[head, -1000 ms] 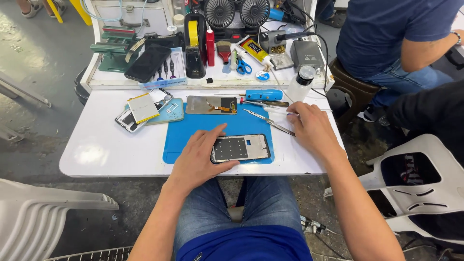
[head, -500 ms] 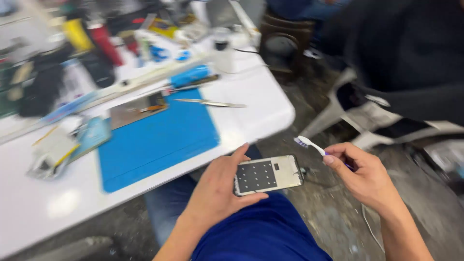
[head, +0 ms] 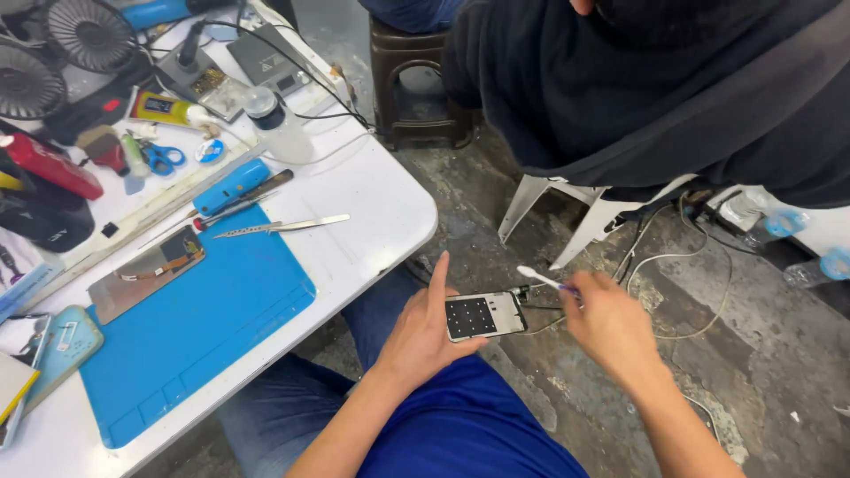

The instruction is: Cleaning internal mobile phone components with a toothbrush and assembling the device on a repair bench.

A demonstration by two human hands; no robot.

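- Seen from above: a seated person holds a phone frame (head: pixel 484 315) off the right edge of the white table (head: pixel 372 212), over their lap and the concrete floor.
- The left hand (head: pixel 423 335) cradles the frame from below, fingers curled under it and the forefinger stretched straight along its left edge.
- The right hand (head: pixel 611 327), just right of the frame, pinches a small white brush (head: pixel 542 279) between thumb and fingertips; the bristle end points at the frame's top right corner, near it but apparently not touching.
- By the look of it, brushing of the frame is about to start or in progress; the frame's dark inner panel shows a grid of pale squares, and nothing is fitted over it.
- On the table, left of the frame: one blue work mat (head: pixel 190 327), one pair of tweezers (head: pixel 282 227), one blue-handled tool (head: pixel 230 186), one metal-backed panel (head: pixel 146 273).
- Further left: one pair of blue scissors (head: pixel 162 158), two small fans (head: pixel 62 53).
- Another person in dark clothing (head: pixel 664 80) sits beyond the frame.
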